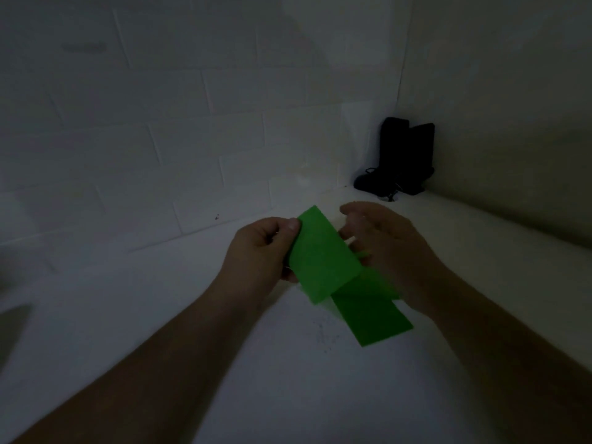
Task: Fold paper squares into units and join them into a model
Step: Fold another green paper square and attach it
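Holding the green paper strip (323,261) up off the white tabletop (288,379), I've got it pinched in my left hand (259,251), thumb on top near the far corner, fingers curled behind the long edge. It's bent roughly in the middle: upper half tilts up toward me, lower half (371,318) hangs down twd the tabletop, w/ a crease running across where the two meet. My right hand (390,248) sits at the far long edge; its fingers are loosely curled beside the paper, but motion blur stops me saying whether they grip it, so I can't tell.

Judging from that, I'm mid-fold on one unit, not joining yet; no finished units in view.

To do this bit well, I'd say:
- keep the left pinch fixed as the anchor, so the strip doesn't twist
- line up long edges first, then crease; misaligned edges prob. mean a unit that won't lock later
- set it down on the tabletop to press the crease, since folding in air gives a soft line
- light is poor, so check edges by feel too

Dark object (400,158) stands in the corner by the wall, well apart, no bother.
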{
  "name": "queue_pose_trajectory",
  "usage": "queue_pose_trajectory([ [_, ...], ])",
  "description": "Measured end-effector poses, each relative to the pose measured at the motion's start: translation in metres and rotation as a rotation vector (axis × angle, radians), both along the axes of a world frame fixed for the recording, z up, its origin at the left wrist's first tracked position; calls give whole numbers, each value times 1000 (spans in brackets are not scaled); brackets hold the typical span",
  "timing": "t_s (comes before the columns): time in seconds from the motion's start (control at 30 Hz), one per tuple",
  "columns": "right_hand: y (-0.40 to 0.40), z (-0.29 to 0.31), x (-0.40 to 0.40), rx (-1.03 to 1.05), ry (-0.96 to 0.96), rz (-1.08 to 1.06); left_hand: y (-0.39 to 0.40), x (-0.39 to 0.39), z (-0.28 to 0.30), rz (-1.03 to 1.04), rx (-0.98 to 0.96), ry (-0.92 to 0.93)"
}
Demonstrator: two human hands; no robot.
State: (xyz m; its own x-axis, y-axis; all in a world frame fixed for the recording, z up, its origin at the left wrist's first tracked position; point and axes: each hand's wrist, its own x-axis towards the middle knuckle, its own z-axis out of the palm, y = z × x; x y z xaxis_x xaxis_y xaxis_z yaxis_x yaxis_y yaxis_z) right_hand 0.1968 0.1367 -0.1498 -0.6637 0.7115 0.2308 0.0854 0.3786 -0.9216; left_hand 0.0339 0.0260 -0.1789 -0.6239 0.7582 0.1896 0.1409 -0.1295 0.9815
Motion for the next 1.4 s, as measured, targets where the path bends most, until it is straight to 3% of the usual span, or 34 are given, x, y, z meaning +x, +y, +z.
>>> queue_pose_trajectory([
  [0.1,-5,-6,-3,17,-61,129,-3,7,1,-36,-6,143],
  [0.2,-9,-9,-5,24,-33,159,-4,8,1,-44,24,162],
  [0.43,-5,-11,-4,100,49,-24,2,6,5,-87,91,-179],
  [0.6,-3,-13,-7,134,98,-45,-1,6,2,-228,6,-196],
  [0.8,-1,-15,-7,101,86,-44,-1,5,0,-232,35,-190],
  [1.03,8,-10,-4,-104,164,57,-2,-1,1,-260,-76,-116],
  [1.2,7,-10,0,84,2,135,-10,-8,3,-309,-162,169],
  [1.3,8,-12,1,114,-34,185,-11,-6,4,-322,-155,123],
  [1.4,7,-13,2,127,-65,247,-8,-9,3,-204,-102,88],
])
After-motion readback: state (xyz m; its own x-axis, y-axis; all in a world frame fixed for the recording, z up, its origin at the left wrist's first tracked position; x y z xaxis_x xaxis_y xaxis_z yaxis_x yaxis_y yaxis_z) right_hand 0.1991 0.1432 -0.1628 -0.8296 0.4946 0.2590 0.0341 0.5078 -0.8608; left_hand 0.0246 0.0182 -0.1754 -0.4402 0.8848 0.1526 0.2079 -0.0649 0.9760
